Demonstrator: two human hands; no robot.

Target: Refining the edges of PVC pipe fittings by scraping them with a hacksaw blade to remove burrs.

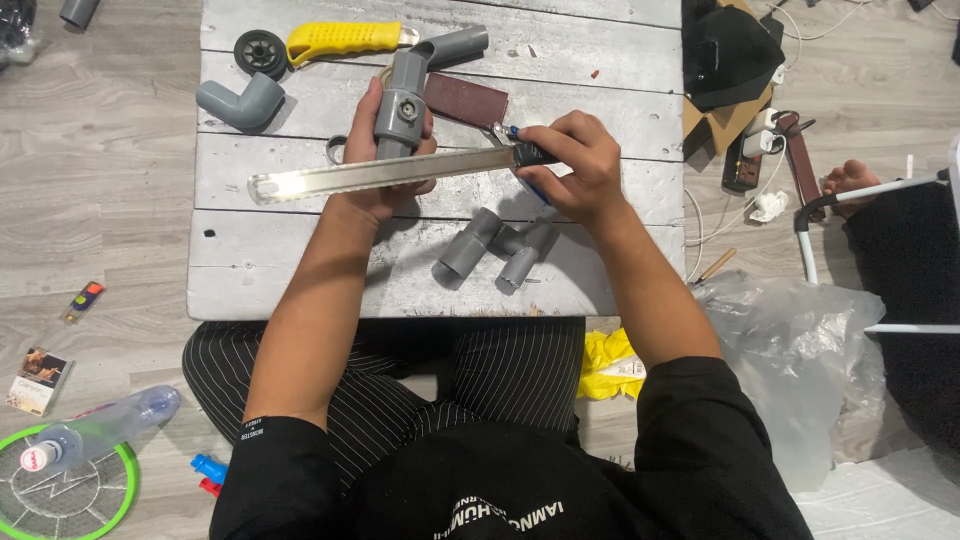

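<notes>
Occupying the centre of the frame, a whitewashed plank table (300, 285) bears grey pipe fittings. A long saw blade (385, 172) lies level across its middle. The right hand (570, 165) is clenched around the saw's handle. The left hand (385, 165) is wrapped around an upright grey pipe assembly (402, 105). A yellow-handled knife (340, 40) sits at upper left.

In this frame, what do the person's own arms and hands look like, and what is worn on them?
Both the left hand and the right hand are bare: no gloves, and no rings or watch visible. The forearms are uncovered. Black sleeves are pushed up near the elbows; the left cuff carries a small white printed marking.
</notes>
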